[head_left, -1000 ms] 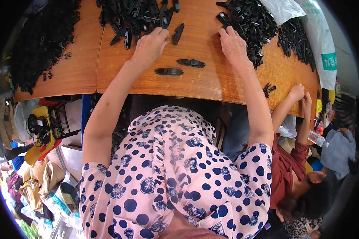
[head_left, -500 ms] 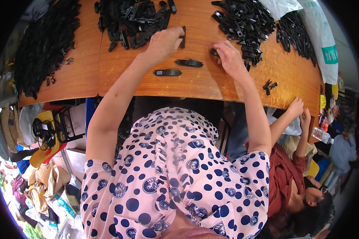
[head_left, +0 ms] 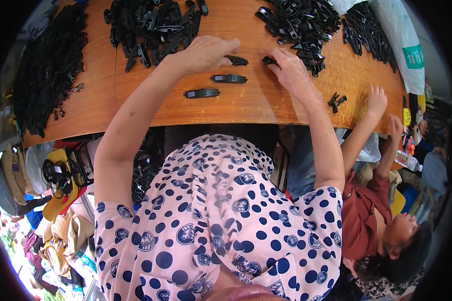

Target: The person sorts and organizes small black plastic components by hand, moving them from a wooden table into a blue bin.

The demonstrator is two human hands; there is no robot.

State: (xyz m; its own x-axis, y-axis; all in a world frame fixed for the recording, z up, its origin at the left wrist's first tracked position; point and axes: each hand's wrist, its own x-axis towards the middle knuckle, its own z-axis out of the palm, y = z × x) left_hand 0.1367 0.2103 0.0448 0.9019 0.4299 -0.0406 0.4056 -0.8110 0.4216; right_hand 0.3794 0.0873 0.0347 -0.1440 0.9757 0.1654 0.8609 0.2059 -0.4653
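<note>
My left hand (head_left: 208, 52) is over the table with its fingers stretched out and apart. Its thumb side is right at the end of a slim black plastic part (head_left: 237, 60) that lies crosswise on the wood. Two similar black parts, one (head_left: 229, 79) nearer and another (head_left: 202, 94) nearer still, form a stepped row with it. My right hand (head_left: 289, 70) pinches another black plastic part (head_left: 269, 60), of which only one end shows beyond the fingers.
Heaps of black parts lie on the wooden table (head_left: 171, 111): one far left (head_left: 45, 70), one behind my left hand (head_left: 150, 30), others right (head_left: 304, 30). Small black pieces (head_left: 337, 102) sit near a co-worker's raised hand (head_left: 377, 100). A white plastic bag (head_left: 399, 35) hangs at the right edge.
The part that stood upright in my left hand now lies crosswise on the table, and those fingers have spread. The co-worker's hands have risen over the table's edge. The view has shifted slightly.
</note>
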